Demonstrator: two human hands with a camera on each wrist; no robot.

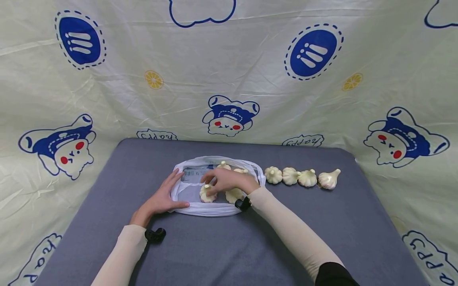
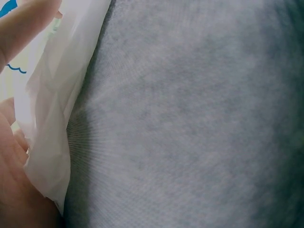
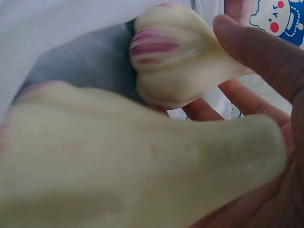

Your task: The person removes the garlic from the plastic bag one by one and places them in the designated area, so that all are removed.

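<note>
A white plastic bag (image 1: 211, 210) lies with its mouth spread wide on the table, several garlic bulbs inside. At its left edge my left hand (image 1: 162, 198) rests on the rim, thumb and fingers spread apart and fairly straight. The left wrist view shows the bag's white film (image 2: 54, 99) against that hand. My right hand (image 1: 230, 180) reaches into the bag and holds a garlic bulb (image 1: 206, 194) between thumb and fingers. In the right wrist view the thumb lies by the neck of this purple-streaked bulb (image 3: 166, 57). Another bulb (image 3: 95, 156) fills the foreground, close to the palm.
To the right of the bag, several garlic bulbs (image 1: 290, 176) stand in a row on the grey table (image 1: 200, 246). A printed label (image 1: 191, 174) shows inside the bag. Behind the table hangs a pale sheet (image 1: 250, 59) with blue cartoon prints.
</note>
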